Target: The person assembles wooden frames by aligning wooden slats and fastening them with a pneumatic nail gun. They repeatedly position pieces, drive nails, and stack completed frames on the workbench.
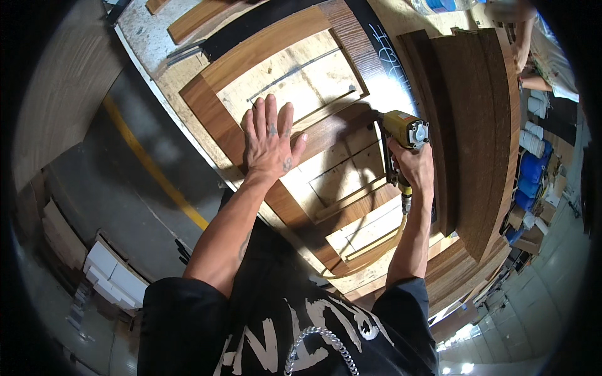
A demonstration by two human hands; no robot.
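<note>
A brown wood-grain frame with several rectangular openings lies on a pale plywood workbench. My left hand is laid flat with fingers spread, over the frame's left side and the edge of an opening. In my right hand is a yellow-and-black nail gun, gripped by its handle at the frame's right side. Its nose is near the right end of a crosspiece; whether it touches the wood I cannot tell. An air hose runs from the handle down across the frame's near end.
Long dark-brown boards are stacked right of the frame. Dark thin strips and wood offcuts lie at the bench's far left. Another person stands at the far right. A yellow line crosses the grey floor at left.
</note>
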